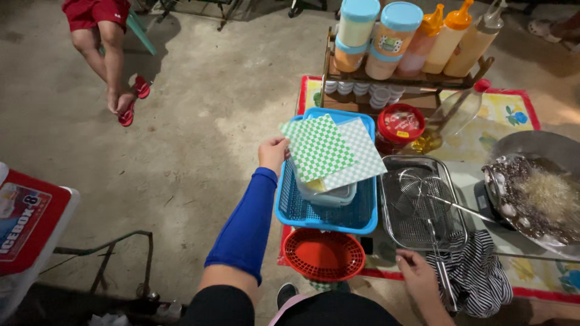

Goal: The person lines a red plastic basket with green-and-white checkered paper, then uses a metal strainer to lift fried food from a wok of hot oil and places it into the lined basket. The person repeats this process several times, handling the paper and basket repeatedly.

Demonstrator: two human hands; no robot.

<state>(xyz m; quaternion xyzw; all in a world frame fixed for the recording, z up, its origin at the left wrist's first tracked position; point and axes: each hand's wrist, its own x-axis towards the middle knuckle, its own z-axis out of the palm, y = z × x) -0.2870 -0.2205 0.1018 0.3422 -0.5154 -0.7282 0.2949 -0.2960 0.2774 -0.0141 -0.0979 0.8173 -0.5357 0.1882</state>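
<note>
— Green-and-white checked paper sheets, what about them?
— Thin, square, fanned out flat. The left hand pinches their near corner, thumb on top; they lie just right of it, over a blue plastic basket.
— And around that?
— Furthest right of the hand, a wok of frying food. Nearer, a metal tray with a wire skimmer in it. A red round basket sits below the blue one.
— The right hand?
— Curled loosely by the tray's near edge, beside a striped cloth; whether it grips anything, I cannot tell.
</note>
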